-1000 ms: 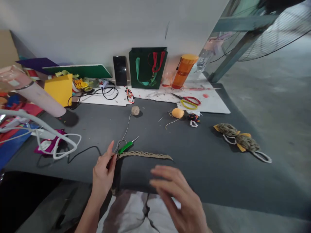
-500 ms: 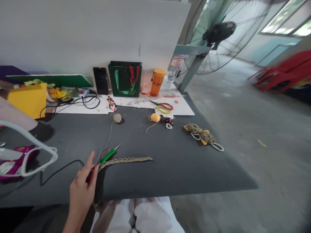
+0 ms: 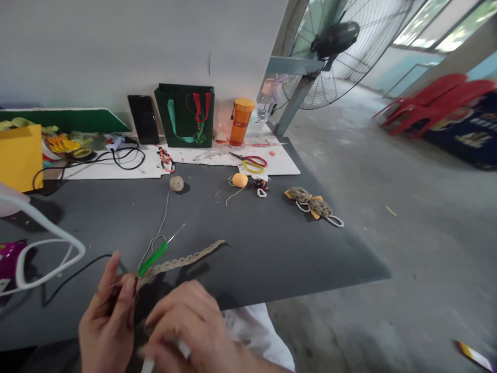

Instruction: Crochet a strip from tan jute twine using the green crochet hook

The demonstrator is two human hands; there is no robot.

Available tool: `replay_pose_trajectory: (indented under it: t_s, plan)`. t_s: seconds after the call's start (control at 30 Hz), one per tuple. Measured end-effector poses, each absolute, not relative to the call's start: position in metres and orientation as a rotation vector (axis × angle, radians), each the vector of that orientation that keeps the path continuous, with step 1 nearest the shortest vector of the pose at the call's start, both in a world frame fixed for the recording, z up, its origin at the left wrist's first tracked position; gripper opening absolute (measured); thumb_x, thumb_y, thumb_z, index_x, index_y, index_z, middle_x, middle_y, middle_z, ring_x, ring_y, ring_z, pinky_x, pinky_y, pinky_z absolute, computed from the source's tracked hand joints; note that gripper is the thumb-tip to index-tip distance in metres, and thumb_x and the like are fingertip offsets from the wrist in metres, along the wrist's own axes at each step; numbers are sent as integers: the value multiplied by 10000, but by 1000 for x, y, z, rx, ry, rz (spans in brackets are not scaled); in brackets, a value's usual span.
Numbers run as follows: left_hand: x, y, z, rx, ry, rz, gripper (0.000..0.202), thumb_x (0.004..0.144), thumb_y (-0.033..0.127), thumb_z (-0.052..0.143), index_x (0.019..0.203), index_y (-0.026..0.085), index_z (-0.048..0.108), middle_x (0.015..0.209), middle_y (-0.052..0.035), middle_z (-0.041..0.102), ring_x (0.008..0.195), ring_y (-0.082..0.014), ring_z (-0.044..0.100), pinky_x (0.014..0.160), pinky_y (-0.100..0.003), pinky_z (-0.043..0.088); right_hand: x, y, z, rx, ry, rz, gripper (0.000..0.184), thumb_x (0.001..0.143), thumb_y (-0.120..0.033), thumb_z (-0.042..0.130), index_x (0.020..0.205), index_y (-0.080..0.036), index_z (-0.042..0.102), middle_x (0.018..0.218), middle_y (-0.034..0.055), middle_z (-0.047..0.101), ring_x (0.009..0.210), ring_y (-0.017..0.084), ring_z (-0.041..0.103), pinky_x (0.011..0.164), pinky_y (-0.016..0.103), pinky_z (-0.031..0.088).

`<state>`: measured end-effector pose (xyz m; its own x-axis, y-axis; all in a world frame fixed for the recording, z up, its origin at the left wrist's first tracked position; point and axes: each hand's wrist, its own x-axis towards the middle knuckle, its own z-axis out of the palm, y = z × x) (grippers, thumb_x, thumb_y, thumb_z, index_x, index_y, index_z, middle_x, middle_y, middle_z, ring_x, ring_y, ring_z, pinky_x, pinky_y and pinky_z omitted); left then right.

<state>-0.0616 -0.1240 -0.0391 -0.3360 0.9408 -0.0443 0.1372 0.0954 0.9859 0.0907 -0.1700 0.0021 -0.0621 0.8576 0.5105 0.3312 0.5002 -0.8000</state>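
Note:
At the lower left, my left hand point(image 3: 108, 316) pinches the near end of a beige crocheted strip point(image 3: 182, 261) between thumb and fingers. The strip's other end reaches away to the right over the dark table. A crochet hook with a green handle point(image 3: 153, 258) slants up from my left fingertips, its metal tip pointing away. Grey-beige yarn runs from near these fingers to a small yarn ball point(image 3: 176, 183). My right hand point(image 3: 190, 326) is just right of the left one, near the table's front edge, blurred with fingers bent. Whether it holds anything is unclear.
Behind lie an orange-yellow yarn ball point(image 3: 239, 180), scissors point(image 3: 252, 162) and braided beige pieces point(image 3: 310, 202). A dark green bag point(image 3: 186, 116), a phone point(image 3: 143, 119) and an orange bottle point(image 3: 241, 122) stand at the back. A white curved tube point(image 3: 50, 223) is at left.
My right hand has come into view at the bottom, beside the left. My left hand sits lower and further left in view, and the strip now slants upward. The whole view has shifted.

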Motion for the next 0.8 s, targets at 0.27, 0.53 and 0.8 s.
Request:
replay_pose_trajectory:
  t_s: [0.27,0.53,0.8]
  plan:
    - [-44,-133,-29,816,1270,1171,533,645,435,891,1139,268,782,608,41,627,438,-51,481,430,-148,447,119,-152,-11,-978,-1387,902,581,928,-641,546,1306,-200,572,1132,111,698,1042,228,697,908,375,591]
    - [-35,-127,-14,1139,1176,983,530,848,319,706,1371,255,644,686,29,595,485,-64,379,436,-179,373,126,-143,-17,-995,-1109,1130,239,979,-412,570,946,-220,709,823,15,642,542,104,581,473,207,521]
    - [-26,-126,-17,993,1042,1045,562,845,326,744,1392,295,617,749,27,623,518,-52,366,483,-172,359,132,-144,-22,-1006,-1032,1127,46,843,-267,775,872,-266,810,840,45,792,802,187,742,714,270,604]
